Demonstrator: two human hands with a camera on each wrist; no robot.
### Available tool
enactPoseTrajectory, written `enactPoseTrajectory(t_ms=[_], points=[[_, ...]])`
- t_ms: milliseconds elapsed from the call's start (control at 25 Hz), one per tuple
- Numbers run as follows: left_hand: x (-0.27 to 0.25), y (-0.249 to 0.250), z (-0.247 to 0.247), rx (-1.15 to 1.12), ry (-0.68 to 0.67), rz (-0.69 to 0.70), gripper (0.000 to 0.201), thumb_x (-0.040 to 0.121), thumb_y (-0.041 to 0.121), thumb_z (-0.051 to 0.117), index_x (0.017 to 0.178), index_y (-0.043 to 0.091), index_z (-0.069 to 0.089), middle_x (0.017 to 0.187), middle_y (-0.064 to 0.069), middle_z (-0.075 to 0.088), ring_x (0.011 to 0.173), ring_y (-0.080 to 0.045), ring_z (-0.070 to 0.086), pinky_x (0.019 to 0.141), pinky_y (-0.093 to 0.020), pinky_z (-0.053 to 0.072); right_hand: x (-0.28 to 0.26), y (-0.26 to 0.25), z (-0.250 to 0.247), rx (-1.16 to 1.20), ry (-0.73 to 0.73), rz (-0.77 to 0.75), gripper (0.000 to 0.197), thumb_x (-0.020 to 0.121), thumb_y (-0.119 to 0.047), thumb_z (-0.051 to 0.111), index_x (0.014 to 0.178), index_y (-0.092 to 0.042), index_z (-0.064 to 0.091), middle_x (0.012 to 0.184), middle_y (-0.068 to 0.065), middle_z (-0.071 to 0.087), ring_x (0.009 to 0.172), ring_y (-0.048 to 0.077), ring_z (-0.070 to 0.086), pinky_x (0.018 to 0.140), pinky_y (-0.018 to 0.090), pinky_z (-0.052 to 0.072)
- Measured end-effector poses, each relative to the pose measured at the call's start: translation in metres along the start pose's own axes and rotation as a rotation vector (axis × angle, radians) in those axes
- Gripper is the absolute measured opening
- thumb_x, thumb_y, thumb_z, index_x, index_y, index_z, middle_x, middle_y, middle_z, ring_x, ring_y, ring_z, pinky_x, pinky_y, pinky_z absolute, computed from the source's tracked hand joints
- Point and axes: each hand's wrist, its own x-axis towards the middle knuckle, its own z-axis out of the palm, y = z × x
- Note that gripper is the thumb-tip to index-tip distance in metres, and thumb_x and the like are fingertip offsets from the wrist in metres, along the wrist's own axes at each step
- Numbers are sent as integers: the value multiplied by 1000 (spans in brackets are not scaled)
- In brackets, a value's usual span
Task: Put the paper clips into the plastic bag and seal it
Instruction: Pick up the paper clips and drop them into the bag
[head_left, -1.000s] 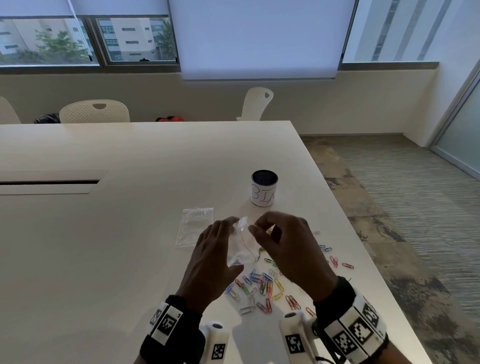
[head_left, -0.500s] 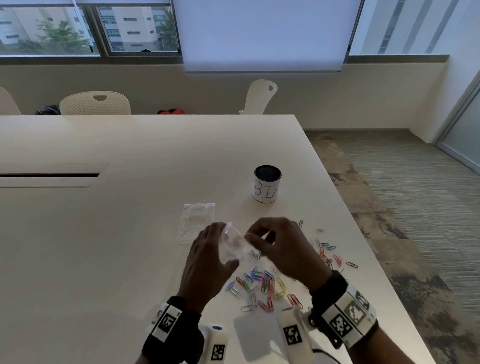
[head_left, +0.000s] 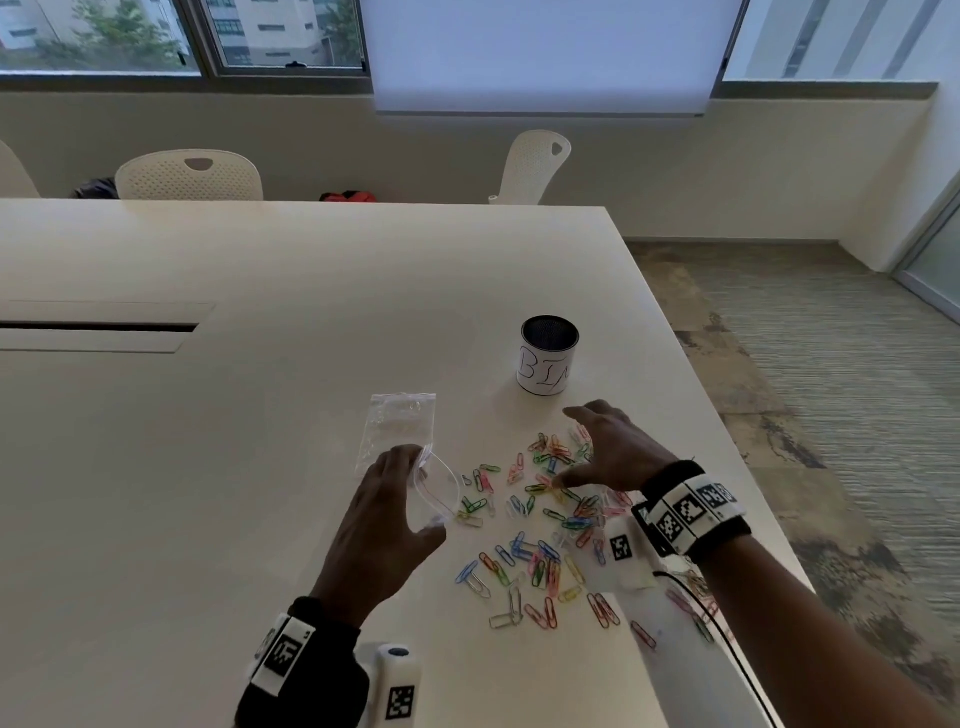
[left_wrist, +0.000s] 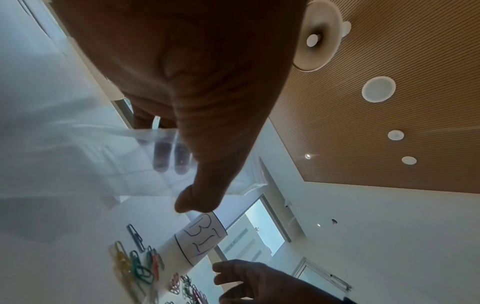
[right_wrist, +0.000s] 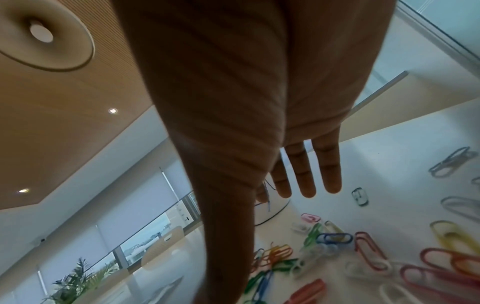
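Wood-slat ceiling (left_wrist: 389, 61) only from wrist views

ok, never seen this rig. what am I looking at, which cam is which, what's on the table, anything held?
No machine: a person with bare hands wearing tagged wristbands. The wide shot comes from a head camera; the other two come from wrist cameras looking along each hand. On the white table lie scattered coloured paper clips, a cup marked "BI" and a flat spare plastic bag. The left hand holds a clear plastic bag, mouth open toward the clips. The right hand holds nothing, fingers spread above the clips.
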Motion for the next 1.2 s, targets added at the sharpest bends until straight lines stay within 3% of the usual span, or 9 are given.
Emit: enactPoseTrajectory(t_ms=[160, 280, 400, 640, 800, 920, 1200], points=[[9, -1, 5, -15, -17, 3, 71, 77, 24, 85, 135, 27, 44, 118, 12, 53, 113, -11, 55, 97, -27, 48, 15, 0, 8, -52, -108, -81, 112, 65, -63, 86, 157, -28, 33, 156, 2, 37, 143, 25, 32, 118, 50, 37], [12, -4, 8, -16, -33, -1, 72, 76, 24, 85, 135, 31, 43, 118, 13, 52, 113, -10, 55, 98, -31, 52, 17, -8, 17, -105, -86, -177, 84, 73, -56, 83, 146, -33, 49, 142, -1, 46, 132, 21, 42, 110, 42, 45], [12, -6, 9, -18, -37, -12, 72, 76, 24, 85, 136, 30, 43, 119, 13, 53, 114, -9, 55, 99, -30, 51, 16, -13, 23, -81, -35, -243, 48, 85, -40, 80, 128, -28, 62, 131, 0, 54, 119, 19, 53, 101, 35, 50], [10, -9, 11, -28, -34, -37, 71, 77, 23, 84, 136, 29, 45, 119, 14, 53, 113, -10, 55, 95, -24, 47, 13, -20, 28, -118, 46, -318, 8, 96, -14, 66, 102, -15, 71, 111, 3, 64, 93, 19, 65, 84, 26, 56], [10, -10, 12, -24, -24, -30, 70, 78, 24, 85, 135, 30, 45, 117, 15, 53, 110, -8, 54, 92, -20, 45, 15, -24, 33, -183, 108, -349, 16, 96, -3, 59, 86, -10, 70, 94, 4, 66, 77, 18, 65, 71, 27, 59], [8, -11, 14, -27, -31, -37, 70, 78, 26, 84, 135, 32, 43, 119, 15, 52, 111, -8, 55, 92, -22, 47, 17, -22, 28, -100, 90, -314, 12, 90, 0, 68, 85, -9, 75, 91, 5, 71, 77, 19, 69, 71, 28, 61], [8, -9, 18, -40, -43, -43, 70, 78, 26, 84, 135, 30, 44, 121, 13, 53, 110, -9, 55, 92, -19, 46, 3, -17, 4, 563, 67, -73, 8, 80, -4, 84, 87, -5, 80, 82, 8, 80, 77, 20, 78, 80, 38, 66]])
